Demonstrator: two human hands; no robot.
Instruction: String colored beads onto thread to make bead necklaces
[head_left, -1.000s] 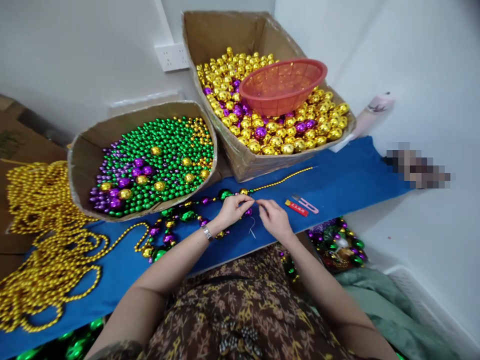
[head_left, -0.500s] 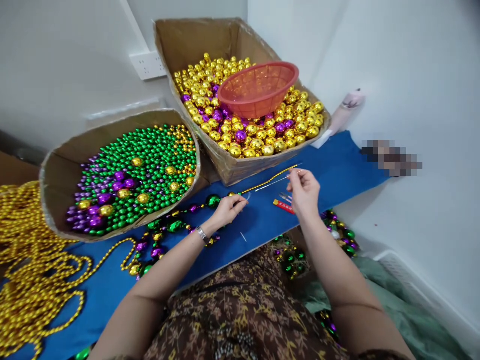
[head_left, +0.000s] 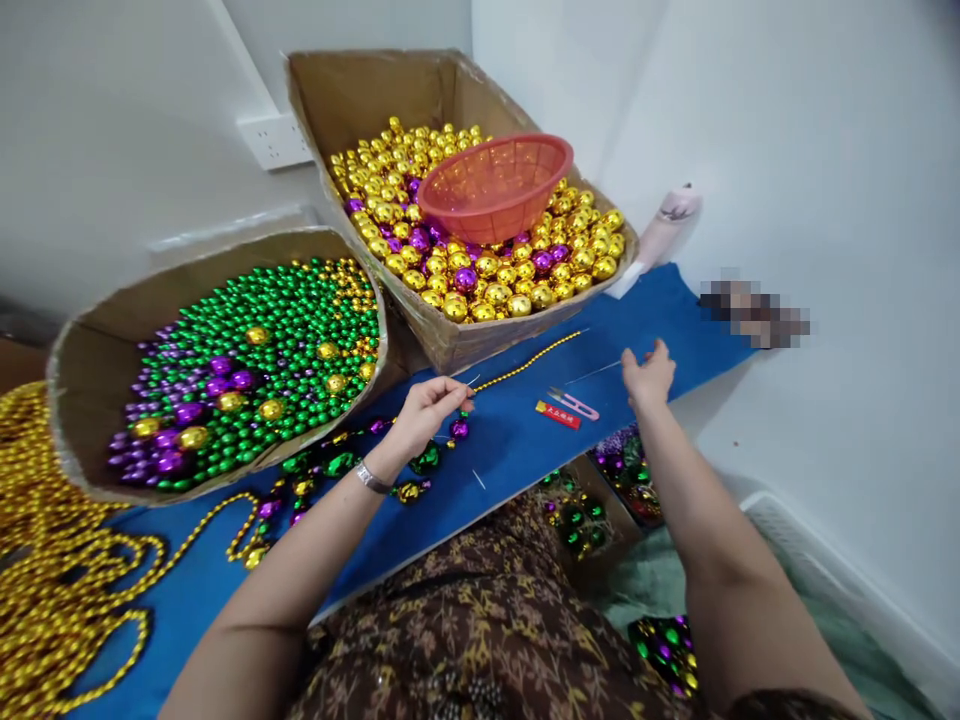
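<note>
Left hand point(head_left: 427, 410) low over the blue table point(head_left: 517, 450), fingers point(head_left: 459, 392) pinched together on the bead string point(head_left: 360, 455) just where the thread point(head_left: 592, 373) leaves it. Right hand point(head_left: 649, 375) well out to the right, fingers closed narrow on the far end of that thread, drawn thin, pale and nearly straight between the two hands; hard to follow along its whole length. Bead string lying on the blue table below and left of the left hand: large shiny balls in green, purple and gold alternating with small gold beads, bending back toward the lap, its last purple ball point(head_left: 460, 429) just under the left hand. Thin gold strand point(head_left: 525, 364) running straight from beside the left fingers up to the right. Red cutter point(head_left: 557, 414) and pink snips point(head_left: 574, 403) side by side on the table between the hands. Behind: round box point(head_left: 97, 370) heaped with small green, purple and gold beads; square box point(head_left: 450, 345) of larger gold and purple balls, orange basket point(head_left: 495, 185) resting on top of them. Gold chains point(head_left: 52, 580) piled far left. Silver watch point(head_left: 371, 478) on the left wrist.
</note>
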